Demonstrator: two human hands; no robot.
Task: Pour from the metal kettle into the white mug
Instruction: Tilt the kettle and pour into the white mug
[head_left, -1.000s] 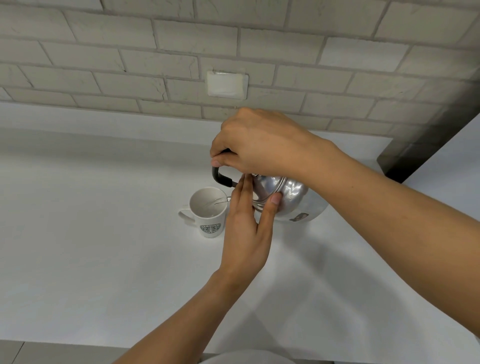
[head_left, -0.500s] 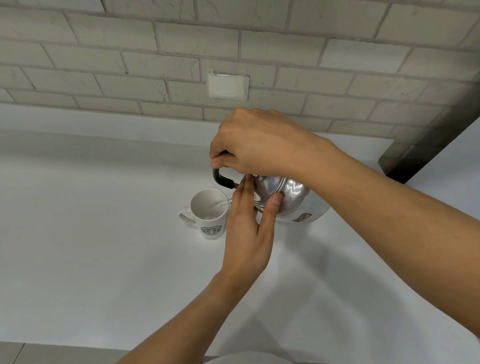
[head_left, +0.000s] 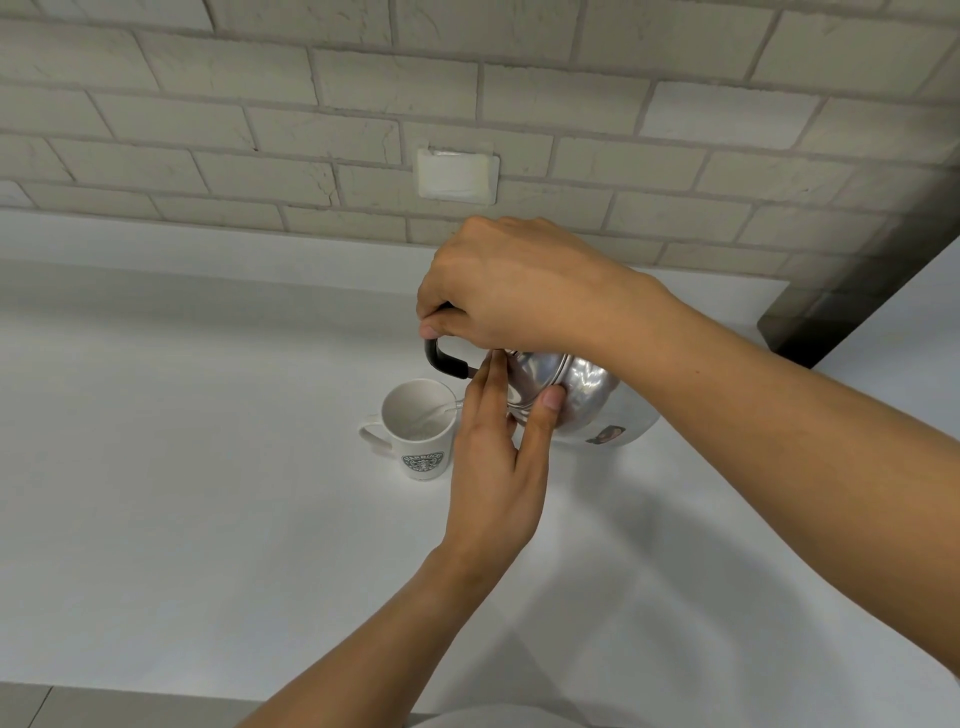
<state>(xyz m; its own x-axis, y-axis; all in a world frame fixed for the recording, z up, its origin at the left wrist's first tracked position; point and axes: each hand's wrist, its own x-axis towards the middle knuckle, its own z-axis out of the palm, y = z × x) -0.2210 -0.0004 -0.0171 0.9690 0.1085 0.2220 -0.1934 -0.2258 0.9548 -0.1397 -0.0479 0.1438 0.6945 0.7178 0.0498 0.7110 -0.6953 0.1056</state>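
Observation:
A shiny metal kettle (head_left: 587, 395) is tilted to the left above the white counter (head_left: 208, 519), held up off it. My right hand (head_left: 519, 286) is closed around its black handle (head_left: 441, 361) from above. My left hand (head_left: 498, 457) lies flat against the kettle's lid, fingers straight and thumb on the metal. A thin clear stream runs from the hidden spout into the white mug (head_left: 415, 431), which stands upright just left of the kettle. The mug has a green round logo facing me and its handle points left.
A grey brick wall rises behind the counter, with a white blank wall plate (head_left: 457, 174) above the kettle. A dark column (head_left: 841, 291) stands at the right end of the counter. The counter's front edge runs along the bottom of the view.
Hardly anything has moved. Both hands keep their hold and the kettle stays tilted over the mug with the stream still running.

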